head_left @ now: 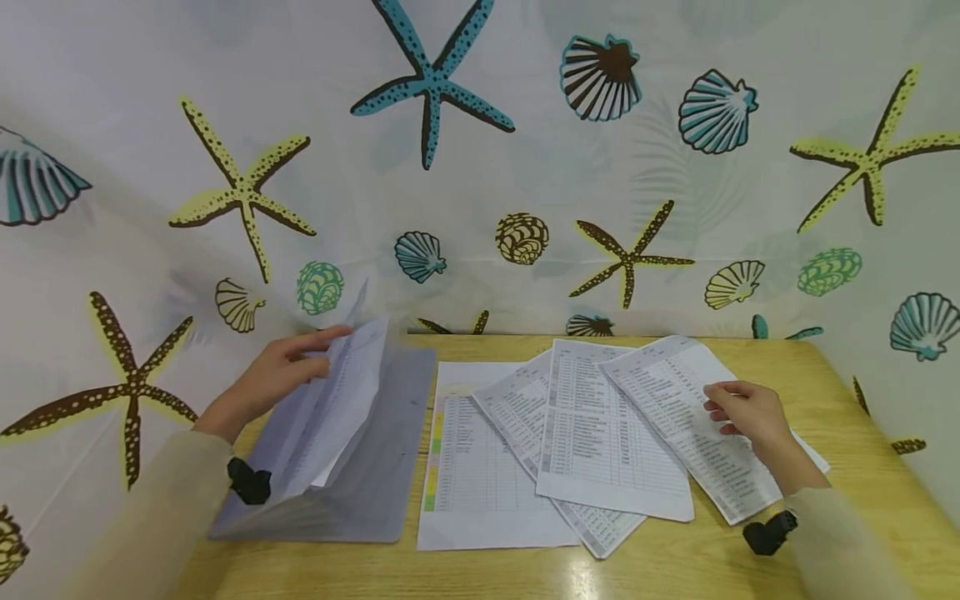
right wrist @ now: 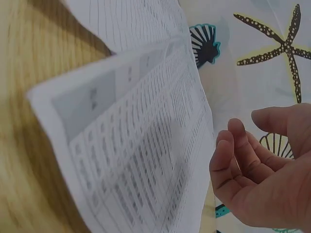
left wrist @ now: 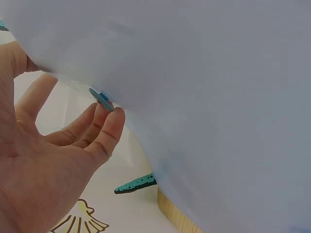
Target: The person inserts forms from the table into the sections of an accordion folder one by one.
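Observation:
At the left, a translucent plastic document folder (head_left: 405,417) lies with its upper flap raised and white printed sheets (head_left: 341,400) inside. My left hand (head_left: 288,367) holds the flap's far edge between thumb and fingers. Seen from the left wrist, the flap (left wrist: 194,97) fills most of the view, with a small blue snap button (left wrist: 101,99) beside the fingertips of the left hand (left wrist: 63,150). Above the rightmost printed sheet (head_left: 675,417) hovers my right hand (head_left: 750,412), fingers loosely bent and holding nothing. In the right wrist view, that sheet (right wrist: 131,145) curls up beside the hand (right wrist: 262,170).
Several printed table sheets fan across the wooden table (head_left: 360,575): one with coloured row labels (head_left: 487,475) beside the folder, and overlapping ones (head_left: 600,417) in the middle. A cloth (head_left: 480,167) patterned with starfish and shells hangs behind and at the sides.

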Available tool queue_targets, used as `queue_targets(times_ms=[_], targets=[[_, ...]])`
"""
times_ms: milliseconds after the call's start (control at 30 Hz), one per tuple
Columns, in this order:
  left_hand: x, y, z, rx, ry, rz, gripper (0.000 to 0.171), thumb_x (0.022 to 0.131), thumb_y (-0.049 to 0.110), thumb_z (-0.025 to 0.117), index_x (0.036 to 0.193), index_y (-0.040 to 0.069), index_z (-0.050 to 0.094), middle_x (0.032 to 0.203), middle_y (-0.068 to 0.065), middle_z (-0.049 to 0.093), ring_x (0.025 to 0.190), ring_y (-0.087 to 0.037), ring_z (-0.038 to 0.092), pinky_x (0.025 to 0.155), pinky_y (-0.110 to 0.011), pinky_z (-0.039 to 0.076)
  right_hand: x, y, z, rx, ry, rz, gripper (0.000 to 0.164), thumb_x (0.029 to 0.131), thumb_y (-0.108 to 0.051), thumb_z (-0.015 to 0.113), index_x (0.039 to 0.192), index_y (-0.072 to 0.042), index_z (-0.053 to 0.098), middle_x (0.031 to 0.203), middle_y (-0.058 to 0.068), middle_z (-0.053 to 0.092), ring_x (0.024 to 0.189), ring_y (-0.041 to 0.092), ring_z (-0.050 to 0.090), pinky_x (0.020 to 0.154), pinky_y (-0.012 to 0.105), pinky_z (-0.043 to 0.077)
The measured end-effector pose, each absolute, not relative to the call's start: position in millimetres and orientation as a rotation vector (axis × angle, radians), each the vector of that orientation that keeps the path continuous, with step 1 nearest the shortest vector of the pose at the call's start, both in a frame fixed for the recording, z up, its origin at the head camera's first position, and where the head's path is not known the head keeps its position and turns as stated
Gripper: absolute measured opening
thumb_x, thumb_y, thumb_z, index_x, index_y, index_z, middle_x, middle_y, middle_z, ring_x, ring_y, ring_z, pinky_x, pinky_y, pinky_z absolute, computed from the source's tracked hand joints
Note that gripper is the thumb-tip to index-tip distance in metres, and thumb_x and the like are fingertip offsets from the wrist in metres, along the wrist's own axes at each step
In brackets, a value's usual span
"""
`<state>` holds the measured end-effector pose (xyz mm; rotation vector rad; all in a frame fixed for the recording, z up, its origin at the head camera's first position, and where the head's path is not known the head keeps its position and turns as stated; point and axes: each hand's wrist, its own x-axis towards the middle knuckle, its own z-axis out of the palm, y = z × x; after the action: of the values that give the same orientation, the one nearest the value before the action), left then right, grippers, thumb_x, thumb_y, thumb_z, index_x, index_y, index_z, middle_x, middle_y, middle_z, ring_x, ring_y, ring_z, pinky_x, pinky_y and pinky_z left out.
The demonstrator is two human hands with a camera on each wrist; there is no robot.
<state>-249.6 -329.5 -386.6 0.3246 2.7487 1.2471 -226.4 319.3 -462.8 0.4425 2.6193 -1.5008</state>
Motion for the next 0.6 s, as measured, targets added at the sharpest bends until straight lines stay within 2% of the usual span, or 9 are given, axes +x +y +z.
queue_targets(times_ms=[67,200,400,467,600], targets=[[-250,-328,-386,0.324,2.75,1.245,0.057,0.102,0.019,0.055,0.159,0.02,0.05,0.164,-0.019,0.044,0.121,-0.036,0.059,0.088,-0.035,0.049,-223,331,-465,0.476,2.621,-1.488,0.063,0.107,-0.04,0.056,0.145,0.01,0.052,0.103,0.004,0.076,0.082,0.006,0.066,0.07,0.025,0.058],[-251,-326,-387,0.335,2.751,1.253,0.054,0.101,0.016,0.058,0.155,0.013,0.051,0.159,-0.027,0.046,0.126,-0.043,0.06,0.087,-0.032,0.051,-217,354,-469,0.544,2.621,-1.478,0.064,0.108,-0.041,0.054,0.146,0.01,0.05,0.097,-0.002,0.075,0.082,0.006,0.065,0.071,0.024,0.058],[-253,-324,-390,0.37,2.73,1.304,0.049,0.101,0.016,0.067,0.147,0.006,0.052,0.154,-0.029,0.048,0.126,-0.043,0.059,0.084,-0.025,0.055,-209,379,-477,0.628,2.602,-1.469,0.065,0.107,-0.039,0.054,0.146,0.012,0.049,0.087,-0.009,0.071,0.078,0.006,0.065,0.069,0.025,0.058],[-254,-324,-391,0.364,2.72,1.306,0.05,0.101,0.021,0.07,0.146,0.007,0.052,0.154,-0.028,0.048,0.124,-0.042,0.06,0.084,-0.024,0.055,-207,385,-478,0.658,2.607,-1.459,0.065,0.108,-0.039,0.054,0.147,0.012,0.048,0.089,-0.006,0.072,0.078,0.006,0.064,0.068,0.025,0.057],[-255,-324,-391,0.349,2.722,1.294,0.053,0.101,0.027,0.071,0.147,0.009,0.052,0.155,-0.028,0.047,0.124,-0.043,0.061,0.086,-0.025,0.055,-205,395,-477,0.704,2.654,-1.396,0.064,0.108,-0.037,0.052,0.147,0.013,0.047,0.102,0.009,0.076,0.078,0.007,0.063,0.066,0.023,0.056]])
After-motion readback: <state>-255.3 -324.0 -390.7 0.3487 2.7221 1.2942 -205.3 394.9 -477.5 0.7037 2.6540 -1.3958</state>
